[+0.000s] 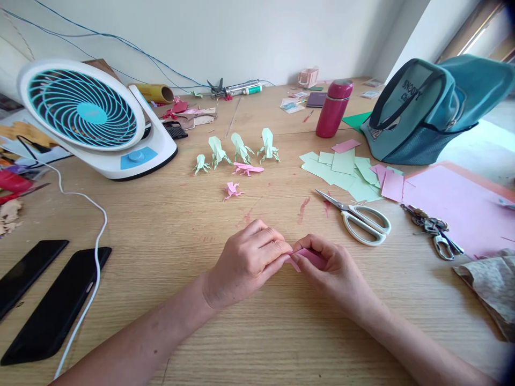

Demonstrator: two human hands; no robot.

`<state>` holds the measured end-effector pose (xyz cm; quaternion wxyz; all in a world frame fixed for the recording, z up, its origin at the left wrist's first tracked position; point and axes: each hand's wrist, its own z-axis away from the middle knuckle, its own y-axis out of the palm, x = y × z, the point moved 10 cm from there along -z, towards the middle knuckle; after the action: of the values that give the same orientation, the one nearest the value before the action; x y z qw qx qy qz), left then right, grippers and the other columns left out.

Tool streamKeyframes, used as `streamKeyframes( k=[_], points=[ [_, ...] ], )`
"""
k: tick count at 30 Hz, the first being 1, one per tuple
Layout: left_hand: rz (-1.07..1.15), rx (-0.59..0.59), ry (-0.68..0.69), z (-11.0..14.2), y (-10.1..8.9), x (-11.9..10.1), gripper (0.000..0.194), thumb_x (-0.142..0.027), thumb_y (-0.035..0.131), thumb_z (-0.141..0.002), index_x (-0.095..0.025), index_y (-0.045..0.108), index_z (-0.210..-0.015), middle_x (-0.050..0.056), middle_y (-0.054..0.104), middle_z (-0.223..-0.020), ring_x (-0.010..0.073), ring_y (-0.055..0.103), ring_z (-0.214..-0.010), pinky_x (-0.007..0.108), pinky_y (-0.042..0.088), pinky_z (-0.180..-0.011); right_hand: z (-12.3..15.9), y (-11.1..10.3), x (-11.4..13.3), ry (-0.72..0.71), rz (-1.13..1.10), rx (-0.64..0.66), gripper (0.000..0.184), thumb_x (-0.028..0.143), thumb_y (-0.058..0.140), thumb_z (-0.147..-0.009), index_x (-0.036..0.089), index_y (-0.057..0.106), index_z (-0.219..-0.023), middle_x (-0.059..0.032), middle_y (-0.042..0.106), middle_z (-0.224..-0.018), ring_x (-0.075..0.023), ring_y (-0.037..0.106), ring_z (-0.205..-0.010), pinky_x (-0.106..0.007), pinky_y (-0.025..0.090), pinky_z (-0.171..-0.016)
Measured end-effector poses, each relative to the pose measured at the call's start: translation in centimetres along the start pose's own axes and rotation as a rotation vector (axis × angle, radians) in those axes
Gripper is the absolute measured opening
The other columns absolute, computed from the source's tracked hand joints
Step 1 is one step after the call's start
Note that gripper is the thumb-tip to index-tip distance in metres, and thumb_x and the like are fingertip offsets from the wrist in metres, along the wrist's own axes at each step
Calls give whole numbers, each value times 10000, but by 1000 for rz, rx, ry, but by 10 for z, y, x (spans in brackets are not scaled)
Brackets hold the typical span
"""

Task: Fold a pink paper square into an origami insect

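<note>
Between my two hands is a folded piece of pink paper [314, 259], held low over the table. My left hand [251, 257] pinches its left end, with the fingertips close to those of the other hand. My right hand [336, 268] grips it between thumb and fingers, so much of the paper is covered. Beyond the hands stand several light green origami figures [240, 147] in a row. A long pink origami figure [248, 169] and a smaller pink origami figure [232, 191] are in front of them.
White-handled scissors [364, 221] lie right of my hands, near green paper pieces [341, 167] and keys [434, 228]. A red flask [333, 109] and blue bag [426, 112] stand behind. At left are a fan [86, 112], a white cable [97, 241] and black pads [56, 305].
</note>
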<state>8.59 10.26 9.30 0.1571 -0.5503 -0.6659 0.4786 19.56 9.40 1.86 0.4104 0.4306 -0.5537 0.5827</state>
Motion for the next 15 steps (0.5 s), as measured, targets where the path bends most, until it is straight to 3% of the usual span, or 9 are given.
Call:
streamKeyframes(
  k=[15],
  points=[
    [-31, 179, -58, -4, 5, 5, 89, -194, 624, -934, -181, 684, -869, 14, 683, -837, 176, 533, -834, 328, 392, -803, 3, 3, 11, -119, 93, 9, 132, 270, 595, -918, 207, 634, -809, -16, 649, -770, -134, 612, -700, -196, 468, -567]
  ],
)
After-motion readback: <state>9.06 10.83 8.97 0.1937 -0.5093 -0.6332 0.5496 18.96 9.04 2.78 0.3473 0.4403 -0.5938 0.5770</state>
